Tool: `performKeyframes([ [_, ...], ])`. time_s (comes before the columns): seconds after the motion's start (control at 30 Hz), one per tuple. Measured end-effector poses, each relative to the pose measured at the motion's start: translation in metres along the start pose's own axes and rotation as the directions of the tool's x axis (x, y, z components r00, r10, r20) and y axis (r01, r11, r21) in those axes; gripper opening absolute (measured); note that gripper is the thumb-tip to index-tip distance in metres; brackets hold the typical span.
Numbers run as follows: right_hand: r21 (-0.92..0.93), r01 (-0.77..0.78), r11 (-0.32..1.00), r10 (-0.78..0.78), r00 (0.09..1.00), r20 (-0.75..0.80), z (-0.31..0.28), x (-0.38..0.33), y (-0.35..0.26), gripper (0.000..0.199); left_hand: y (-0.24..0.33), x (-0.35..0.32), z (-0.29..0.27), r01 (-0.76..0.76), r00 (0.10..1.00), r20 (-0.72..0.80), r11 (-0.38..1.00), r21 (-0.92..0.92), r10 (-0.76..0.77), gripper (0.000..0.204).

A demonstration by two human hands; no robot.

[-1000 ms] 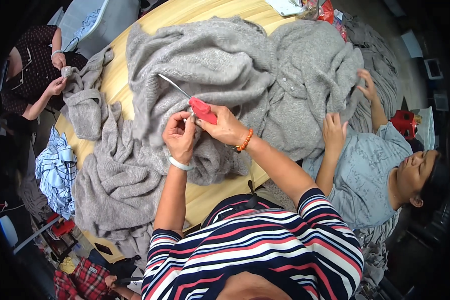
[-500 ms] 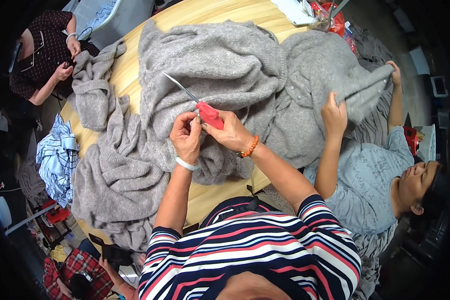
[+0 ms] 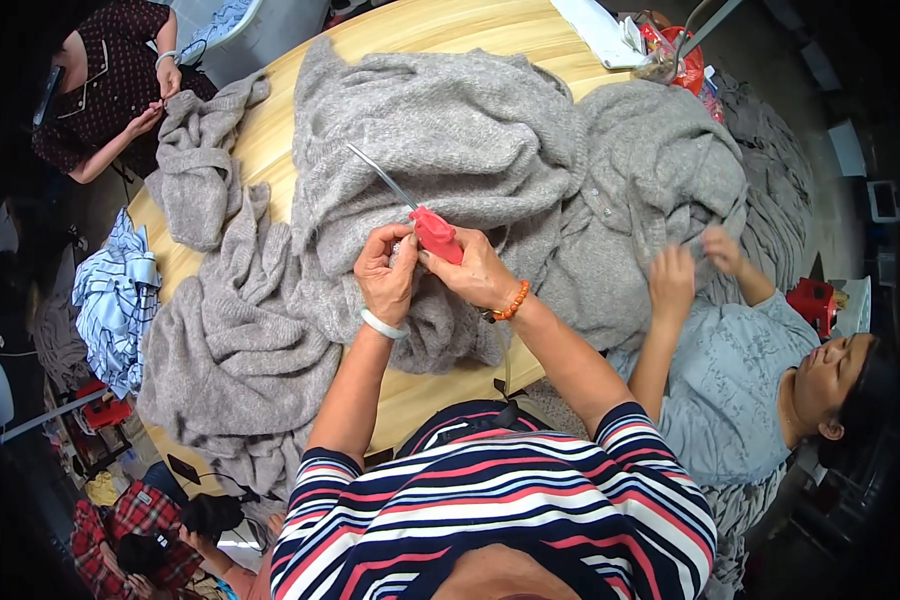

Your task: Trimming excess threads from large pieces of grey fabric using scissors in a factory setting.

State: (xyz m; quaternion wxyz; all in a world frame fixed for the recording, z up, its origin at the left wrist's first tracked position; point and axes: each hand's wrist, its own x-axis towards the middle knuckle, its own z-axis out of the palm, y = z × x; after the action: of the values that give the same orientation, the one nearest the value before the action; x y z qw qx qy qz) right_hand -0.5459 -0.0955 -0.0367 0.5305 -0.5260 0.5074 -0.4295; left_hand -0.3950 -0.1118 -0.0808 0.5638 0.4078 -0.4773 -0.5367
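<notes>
Your right hand [image 3: 477, 272] is closed around a red-handled tool [image 3: 435, 233], whose bulky, softly folded grip looks wrapped and gives way to a slim, smooth metal shaft that tapers to a point up and to the left. Your left hand [image 3: 386, 272] sits just beside it, thumb and fingers drawn into a narrow pinch on a small pale bit [image 3: 396, 247], too small to tell what it is. A smooth, rounded white bangle [image 3: 382, 325] circles your left wrist, and a string of glossy orange beads [image 3: 511, 302] your right. The tool is over the middle of a grey knitted garment [image 3: 440, 130], fuzzy and thick, heaped in deep, rounded folds; you cannot tell from here whether the metal touches the wool. Beneath lies a pale tabletop [image 3: 430, 28] with a streaked wood grain and a curved look at its edge. To your left slumps a second grey knit heap [image 3: 235, 345], and beyond it hangs a crumpled blue striped cloth [image 3: 118, 305], thinner and crisper. To your right, a third grey knit [image 3: 660, 170] carries small round buttons, near a co-worker's blurred hands [image 3: 673, 280].
</notes>
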Motion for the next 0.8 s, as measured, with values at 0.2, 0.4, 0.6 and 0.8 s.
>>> performKeyframes([
  [0.2, -0.010, -0.013, 1.000, 0.013, 1.000, 0.011, -0.001, 0.002, 0.002, 0.023, 0.001, 0.003, 0.001, 0.000, 1.000, -0.003, 1.000, -0.026, 0.000, 0.012],
  [0.4, 0.042, -0.065, 0.997, 0.064, 0.997, 0.036, -0.001, 0.003, 0.003, 0.025, 0.003, 0.005, 0.001, 0.071, 0.997, -0.004, 0.994, -0.081, -0.072, 0.013],
  [0.6, -0.151, -0.003, 0.989, -0.005, 0.999, -0.051, -0.021, -0.016, 0.006, 0.033, -0.006, -0.003, -0.018, 0.182, 0.983, -0.017, 0.983, 0.016, -0.182, 0.011],
  [0.8, -0.424, -0.035, 0.905, 0.033, 0.999, -0.012, -0.055, -0.067, -0.013, 0.031, -0.003, -0.008, -0.016, 0.171, 0.985, -0.040, 0.979, 0.114, -0.167, 0.014],
])
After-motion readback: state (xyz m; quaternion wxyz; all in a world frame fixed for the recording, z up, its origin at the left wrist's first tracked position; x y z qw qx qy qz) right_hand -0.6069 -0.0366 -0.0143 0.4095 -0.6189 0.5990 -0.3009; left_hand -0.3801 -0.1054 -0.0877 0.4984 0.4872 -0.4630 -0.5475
